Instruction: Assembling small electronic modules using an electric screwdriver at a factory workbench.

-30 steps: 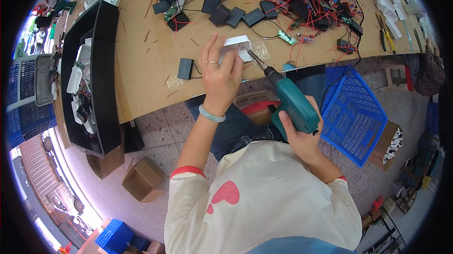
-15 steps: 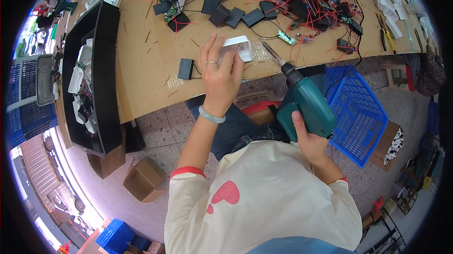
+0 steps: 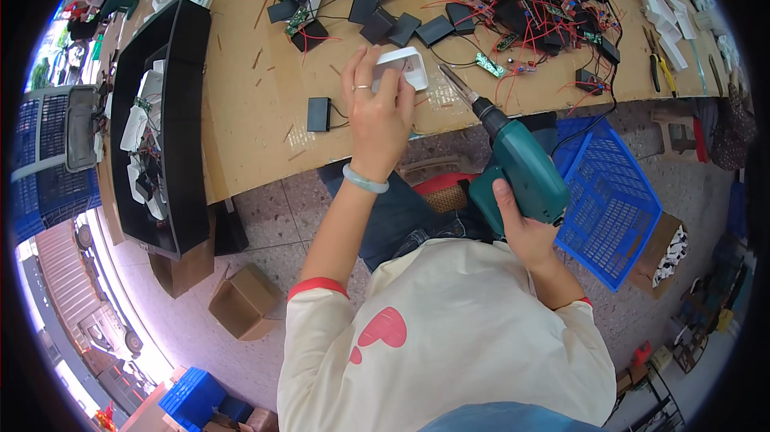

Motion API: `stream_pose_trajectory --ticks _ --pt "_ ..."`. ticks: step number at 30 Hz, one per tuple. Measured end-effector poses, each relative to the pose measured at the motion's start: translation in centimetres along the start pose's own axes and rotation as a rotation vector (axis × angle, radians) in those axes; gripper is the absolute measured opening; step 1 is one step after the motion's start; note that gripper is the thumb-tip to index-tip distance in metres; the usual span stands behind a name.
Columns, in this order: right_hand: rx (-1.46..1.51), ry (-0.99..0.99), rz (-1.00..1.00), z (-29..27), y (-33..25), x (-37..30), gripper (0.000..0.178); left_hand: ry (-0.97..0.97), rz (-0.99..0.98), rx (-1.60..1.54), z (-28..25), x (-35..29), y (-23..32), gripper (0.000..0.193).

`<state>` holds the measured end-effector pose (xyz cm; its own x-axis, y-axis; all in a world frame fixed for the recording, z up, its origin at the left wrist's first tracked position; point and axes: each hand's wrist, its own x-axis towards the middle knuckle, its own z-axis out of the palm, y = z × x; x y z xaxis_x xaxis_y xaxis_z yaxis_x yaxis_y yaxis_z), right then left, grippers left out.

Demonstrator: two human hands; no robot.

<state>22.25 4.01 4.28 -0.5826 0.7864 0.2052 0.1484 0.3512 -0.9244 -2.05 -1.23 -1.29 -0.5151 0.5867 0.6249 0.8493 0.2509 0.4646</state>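
Note:
My left hand (image 3: 378,115) is over a small white plastic case (image 3: 411,64) on the table, its fingers bent around the near-left side and dipping into it. What the fingertips press inside is partly hidden. My right hand (image 3: 525,227) is wrapped around the handle of a green power drill (image 3: 528,169). The drill's long metal tip points at the table just right of the case, apart from it. A black box-shaped part (image 3: 318,114) with a wire lies left of my left hand. Several similar black parts (image 3: 434,30) lie beyond the case.
Red-wired circuit boards (image 3: 525,15) are heaped at the far right, with pliers (image 3: 659,61) beside them. A long black bin (image 3: 183,111) with white parts stands at left. Below the table's right edge sits a blue crate (image 3: 609,199). A cardboard box (image 3: 245,304) is on the floor.
The fingers of my left hand have bent in more at the case. The drill, in my right hand, has shifted very slightly to the left.

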Motion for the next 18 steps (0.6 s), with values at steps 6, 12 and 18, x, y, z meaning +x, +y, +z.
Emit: stream_pose_trajectory --ticks 6,12,18 --pt "-0.023 -0.019 -0.016 0.3 0.0 1.0 0.024 0.035 -0.13 0.056 0.2 0.1 1.2 0.009" --pt "-0.037 -0.071 -0.038 1.2 0.1 1.7 0.025 0.035 -0.116 0.053 -0.1 0.2 1.1 0.009" --pt "0.016 -0.061 -0.049 2.5 1.3 2.6 0.024 0.044 -0.113 0.04 0.1 0.0 1.0 0.01"
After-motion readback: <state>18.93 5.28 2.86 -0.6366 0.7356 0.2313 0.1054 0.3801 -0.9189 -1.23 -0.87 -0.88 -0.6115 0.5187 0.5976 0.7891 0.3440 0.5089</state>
